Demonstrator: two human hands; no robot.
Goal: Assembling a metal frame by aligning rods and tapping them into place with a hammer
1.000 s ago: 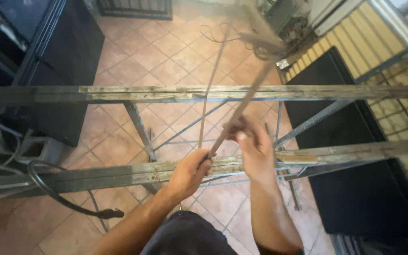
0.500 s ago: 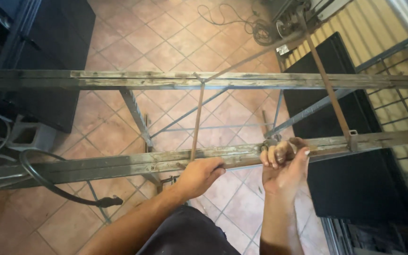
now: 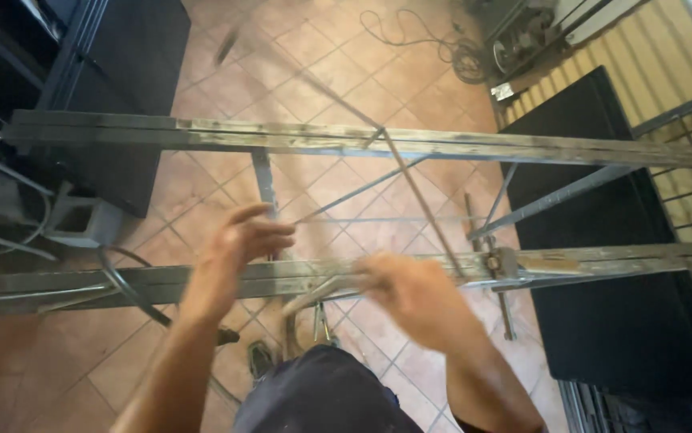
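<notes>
Tiled floor (image 3: 346, 72) seen from above, long metal frame (image 3: 442, 144) of two rails spanning it, black panel (image 3: 602, 321) at right, left hand (image 3: 242, 240) open with fingers loosely curled above near rail (image 3: 161, 281), right hand (image 3: 414, 293) blurred, apparently closed on thin rod (image 3: 418, 200) slanting between rails.

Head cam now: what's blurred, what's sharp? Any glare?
Head view: right hand and left hand are motion-smeared, as is the thin metal rod; the long grey steel angle rails and terracotta floor tiles stay fairly sharp; bright daylight washes the upper right.
</notes>
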